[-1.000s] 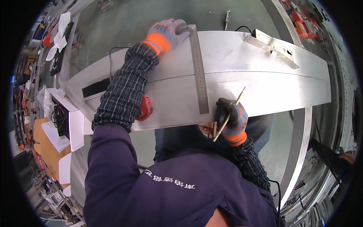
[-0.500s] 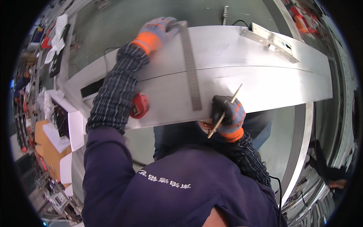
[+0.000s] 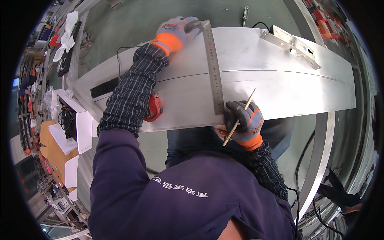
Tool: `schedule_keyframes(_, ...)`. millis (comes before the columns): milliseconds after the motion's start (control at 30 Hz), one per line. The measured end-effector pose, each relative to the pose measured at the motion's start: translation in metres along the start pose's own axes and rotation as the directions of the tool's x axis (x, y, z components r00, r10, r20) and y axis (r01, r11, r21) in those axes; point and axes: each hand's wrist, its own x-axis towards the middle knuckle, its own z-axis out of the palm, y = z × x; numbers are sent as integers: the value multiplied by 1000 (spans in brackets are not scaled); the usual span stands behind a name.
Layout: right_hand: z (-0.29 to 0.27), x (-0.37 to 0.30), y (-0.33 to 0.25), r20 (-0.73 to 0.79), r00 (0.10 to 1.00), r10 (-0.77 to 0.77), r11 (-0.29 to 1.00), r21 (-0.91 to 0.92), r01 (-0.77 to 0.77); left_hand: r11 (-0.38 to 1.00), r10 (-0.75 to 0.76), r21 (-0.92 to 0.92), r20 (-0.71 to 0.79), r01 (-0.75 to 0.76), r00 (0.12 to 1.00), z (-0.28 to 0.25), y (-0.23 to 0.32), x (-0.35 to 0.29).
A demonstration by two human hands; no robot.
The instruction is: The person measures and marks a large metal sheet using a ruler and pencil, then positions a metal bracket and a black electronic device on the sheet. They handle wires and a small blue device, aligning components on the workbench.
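Nearest: my right hand [image 3: 247,122], fingers curled closed, grips a pencil-like stick [image 3: 231,134] | Beyond: a steel ruler [image 3: 214,72] lies across the silvery panel [image 3: 276,92], probably stiff, fairly light, apt to skid on slick metal | Farthest: my left hand [image 3: 176,32], fingers bent around the ruler's thick end, likely the surest hold.
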Motion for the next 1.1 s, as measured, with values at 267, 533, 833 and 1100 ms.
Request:
schedule_keyframes(267, -9, 19, -12, 108, 994, 22, 1000, 9, -23, 998, -25, 59, 45, 22, 999, -6, 4, 3)
schedule_keyframes(533, -11, 20, -11, 133, 991, 32, 999, 28, -36, 999, 11, 46, -80, -7, 997, 16, -7, 9)
schedule_keyframes(833, -12, 19, -11, 140, 989, 45, 998, 43, -52, 995, 21, 98, -98, -11, 995, 23, -15, 13)
schedule_keyframes(1100, -11, 18, -11, 114, 993, 27, 999, 38, -31, 993, 84, 92, -174, -68, 981, 38, -31, 18)
